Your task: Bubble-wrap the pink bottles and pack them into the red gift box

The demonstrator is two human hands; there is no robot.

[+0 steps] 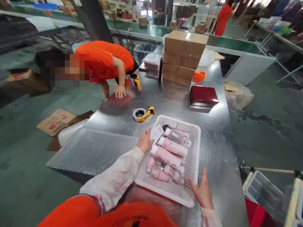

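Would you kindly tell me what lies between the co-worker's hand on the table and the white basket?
In the head view, a yellow tape dispenser lies on the metal table between the co-worker's hand and the white basket.

Between the left grip (pixel 145 142) and the right grip (pixel 201 190) is one basket (pixel 198 151), with several pink bottles (pixel 172 147), overlapping, not exactly countable. Beyond the left are two yellow dispensers (pixel 144 118) (pixel 137 82); beyond the right, one red box (pixel 204 96).
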